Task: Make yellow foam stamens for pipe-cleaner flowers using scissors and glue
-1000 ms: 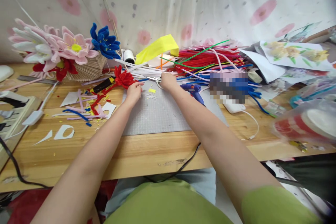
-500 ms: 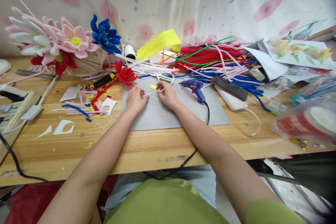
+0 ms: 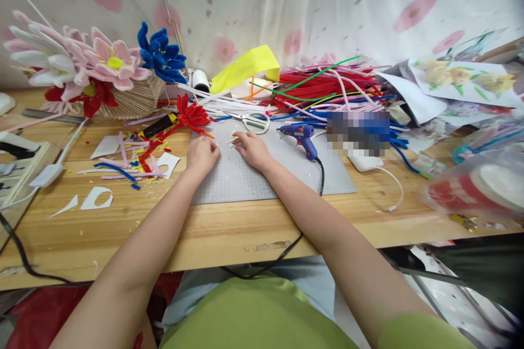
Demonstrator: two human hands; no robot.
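Note:
Over the left part of the grey cutting mat [image 3: 262, 185], my left hand [image 3: 202, 157] is closed, thumb and fingers pressed together on something too small to make out. My right hand [image 3: 250, 148] is beside it, its fingers partly spread around thin pale stamens [image 3: 232, 143] at the fingertips; whether it grips them is unclear. Scissors with pale handles [image 3: 257, 122] lie just behind my right hand. A red fuzzy flower [image 3: 192, 113] rests behind my left hand. The blue glue gun [image 3: 299, 136] lies on the mat to the right.
Scraps of fuzzy stems [image 3: 118, 166] and cut white card [image 3: 97, 198] lie at the left. Finished flowers [image 3: 114, 62] stand behind them. Bundled stems [image 3: 327, 87] run along the back. A bagged red cup [image 3: 462, 191] is at the right; the glue gun's black cord [image 3: 322, 180] crosses the mat.
My left hand has moved slightly left and closed its fingers. The right hand has shifted a little left and lower. The yellow piece between the hands no longer shows.

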